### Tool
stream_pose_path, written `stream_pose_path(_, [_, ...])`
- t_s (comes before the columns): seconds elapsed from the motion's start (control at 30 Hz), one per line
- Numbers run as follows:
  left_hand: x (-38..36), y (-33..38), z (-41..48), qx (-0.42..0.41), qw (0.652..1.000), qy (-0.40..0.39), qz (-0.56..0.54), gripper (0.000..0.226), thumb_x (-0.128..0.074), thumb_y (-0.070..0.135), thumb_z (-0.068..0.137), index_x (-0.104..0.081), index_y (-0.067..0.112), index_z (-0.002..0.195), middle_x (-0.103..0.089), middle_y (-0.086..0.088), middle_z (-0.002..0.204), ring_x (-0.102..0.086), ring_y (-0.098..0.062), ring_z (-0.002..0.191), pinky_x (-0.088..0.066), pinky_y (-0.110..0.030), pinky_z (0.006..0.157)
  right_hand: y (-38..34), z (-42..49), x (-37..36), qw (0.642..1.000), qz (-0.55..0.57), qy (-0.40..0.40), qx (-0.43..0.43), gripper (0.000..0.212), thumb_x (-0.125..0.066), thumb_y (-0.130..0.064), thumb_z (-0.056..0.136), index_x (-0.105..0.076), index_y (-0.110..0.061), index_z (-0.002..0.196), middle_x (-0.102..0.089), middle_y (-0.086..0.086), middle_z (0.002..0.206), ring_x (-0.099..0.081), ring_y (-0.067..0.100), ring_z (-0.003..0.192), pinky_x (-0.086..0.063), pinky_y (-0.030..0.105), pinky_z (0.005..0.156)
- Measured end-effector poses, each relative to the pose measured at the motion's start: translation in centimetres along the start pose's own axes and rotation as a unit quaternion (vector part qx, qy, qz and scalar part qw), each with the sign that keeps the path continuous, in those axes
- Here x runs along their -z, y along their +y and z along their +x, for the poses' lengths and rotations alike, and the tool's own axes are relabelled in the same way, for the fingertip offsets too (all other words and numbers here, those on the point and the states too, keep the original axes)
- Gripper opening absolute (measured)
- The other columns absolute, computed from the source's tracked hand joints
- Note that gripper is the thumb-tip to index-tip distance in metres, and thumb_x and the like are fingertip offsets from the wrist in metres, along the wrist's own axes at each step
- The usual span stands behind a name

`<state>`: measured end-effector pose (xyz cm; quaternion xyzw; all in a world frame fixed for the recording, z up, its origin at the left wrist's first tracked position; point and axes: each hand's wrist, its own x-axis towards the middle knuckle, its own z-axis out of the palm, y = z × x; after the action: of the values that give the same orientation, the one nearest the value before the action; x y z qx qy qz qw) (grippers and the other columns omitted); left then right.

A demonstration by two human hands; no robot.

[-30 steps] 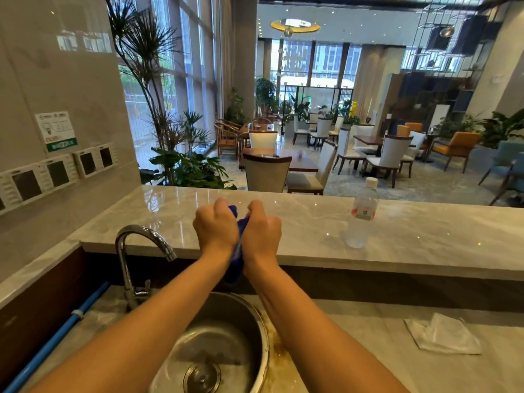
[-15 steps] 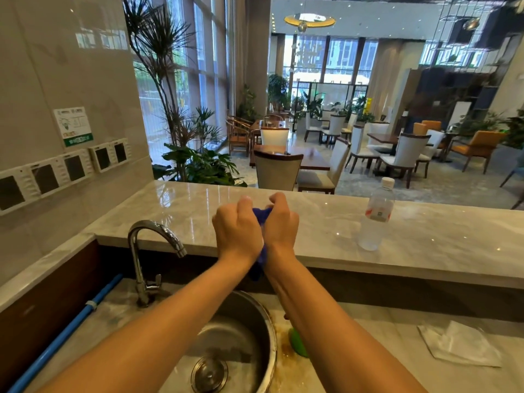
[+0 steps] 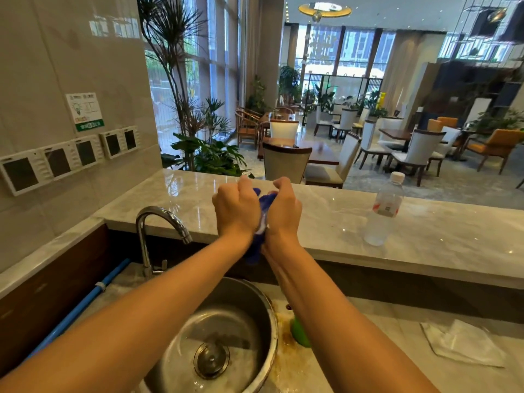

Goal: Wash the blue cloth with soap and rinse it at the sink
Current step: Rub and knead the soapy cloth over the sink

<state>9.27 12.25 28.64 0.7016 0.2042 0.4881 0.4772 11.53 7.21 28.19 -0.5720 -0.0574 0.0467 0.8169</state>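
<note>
The blue cloth (image 3: 256, 245) is bunched between my two hands, held up above the round steel sink (image 3: 270, 316). My left hand (image 3: 235, 211) grips its left side and my right hand (image 3: 283, 214) grips its right side, knuckles facing me. A bit of white foam shows on the cloth between my wrists, and a blue tail hangs below them. A green object (image 3: 299, 333), partly hidden by my right forearm, lies on the counter right of the sink. The chrome tap (image 3: 158, 222) stands at the sink's back left, with no water visibly running from it.
A clear plastic water bottle (image 3: 384, 211) stands on the raised marble ledge (image 3: 425, 239) to the right. A crumpled white sheet (image 3: 465, 343) lies on the lower counter at right. A blue pipe (image 3: 82, 304) runs along the left wall under wall panels (image 3: 59, 160).
My hands have shifted against each other on the cloth, with more blue showing at the top between them. The view has tilted down slightly, revealing more of the sink and the green object.
</note>
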Motion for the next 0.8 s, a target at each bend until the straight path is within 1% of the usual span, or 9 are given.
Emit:
stream_pose_path(0.13, [-0.7,1.1,-2.5,-0.062,0.997,-0.015,-0.03,0.056,-0.043,0.014,0.098,-0.037,0.018,0.042,-0.037,0.006,0.038,-0.038,-0.006,0.035,-0.026,-0.022,0.044,-1.0,1.3,0.9,0.999,-0.03,0.023,0.01,0.039,-0.047,-0.024,0.096,-0.041,-0.016,0.058,-0.042,0.002,0.056,-0.039,0.014,0.056,-0.033,0.033,0.059])
stream_pose_path(0.2, [-0.7,1.4,-1.1,-0.002,0.999,-0.001,-0.043,0.054,-0.044,0.016,0.097,-0.036,0.016,0.043,-0.037,0.004,0.041,-0.036,-0.006,0.036,-0.025,-0.022,0.043,-0.6,0.4,1.0,1.0,0.007,0.003,0.005,0.037,-0.05,-0.023,0.093,-0.041,-0.017,0.057,-0.041,0.0,0.052,-0.039,0.012,0.052,-0.033,0.032,0.056])
stream_pose_path(0.27, [-0.7,1.4,1.3,0.136,0.983,0.037,-0.115,0.043,-0.045,0.016,0.093,-0.039,0.012,0.05,-0.039,-0.002,0.049,-0.036,-0.009,0.044,-0.029,-0.029,0.046,-0.4,-0.4,0.9,0.996,0.087,-0.024,-0.014,0.035,-0.053,-0.021,0.089,-0.041,-0.019,0.056,-0.04,-0.003,0.05,-0.038,0.011,0.048,-0.032,0.03,0.054])
stream_pose_path(0.4, [-0.2,1.9,1.7,0.277,0.882,0.045,-0.378,0.025,-0.051,0.016,0.089,-0.043,0.01,0.066,-0.044,-0.003,0.049,-0.045,-0.014,0.037,-0.037,-0.017,0.038,-1.4,0.8,1.9,0.956,0.284,-0.057,-0.056,0.031,-0.057,-0.023,0.083,-0.039,-0.02,0.058,-0.036,-0.002,0.057,-0.036,0.013,0.051,-0.032,0.027,0.053])
stream_pose_path(0.57, [1.0,1.0,1.4,0.382,0.762,-0.06,-0.519,0.028,-0.053,0.037,0.085,-0.051,0.011,0.074,-0.047,-0.005,0.063,-0.05,-0.021,0.053,-0.045,-0.028,0.058,-1.8,2.1,3.7,0.925,0.341,-0.147,-0.084,0.035,-0.053,-0.037,0.081,-0.039,-0.018,0.055,-0.037,-0.003,0.056,-0.039,0.013,0.05,-0.034,0.024,0.054])
stream_pose_path(0.63, [1.5,0.5,0.9,0.402,0.756,-0.072,-0.511,0.026,-0.055,0.04,0.085,-0.055,0.014,0.082,-0.051,-0.006,0.07,-0.055,-0.022,0.062,-0.048,-0.03,0.064,-1.8,2.4,4.1,0.911,0.367,-0.164,-0.087,0.037,-0.052,-0.04,0.082,-0.038,-0.018,0.054,-0.037,-0.004,0.054,-0.038,0.013,0.051,-0.034,0.024,0.053])
stream_pose_path(0.7, [1.5,0.2,0.0,0.4,0.786,-0.103,-0.46,0.034,-0.058,0.048,0.084,-0.06,0.016,0.093,-0.06,-0.006,0.082,-0.06,-0.022,0.076,-0.052,-0.033,0.072,-1.6,2.5,4.4,0.903,0.384,-0.177,-0.078,0.038,-0.053,-0.04,0.08,-0.036,-0.018,0.055,-0.035,-0.004,0.053,-0.036,0.013,0.052,-0.032,0.025,0.054])
stream_pose_path(0.77, [1.4,-0.3,-1.2,0.399,0.821,-0.178,-0.368,0.05,-0.055,0.065,0.081,-0.065,0.02,0.102,-0.067,-0.006,0.102,-0.062,-0.024,0.098,-0.051,-0.042,0.09,-1.5,2.6,4.3,0.899,0.385,-0.204,-0.05,0.039,-0.058,-0.038,0.076,-0.035,-0.018,0.052,-0.034,-0.004,0.05,-0.033,0.013,0.051,-0.029,0.027,0.054])
stream_pose_path(0.8, [1.6,-0.5,-1.8,0.405,0.811,-0.245,-0.343,0.061,-0.054,0.072,0.077,-0.065,0.022,0.11,-0.067,-0.008,0.113,-0.061,-0.027,0.107,-0.049,-0.048,0.096,-1.4,2.7,4.2,0.901,0.374,-0.218,-0.03,0.039,-0.06,-0.035,0.074,-0.036,-0.018,0.049,-0.033,-0.004,0.048,-0.032,0.012,0.049,-0.028,0.027,0.054])
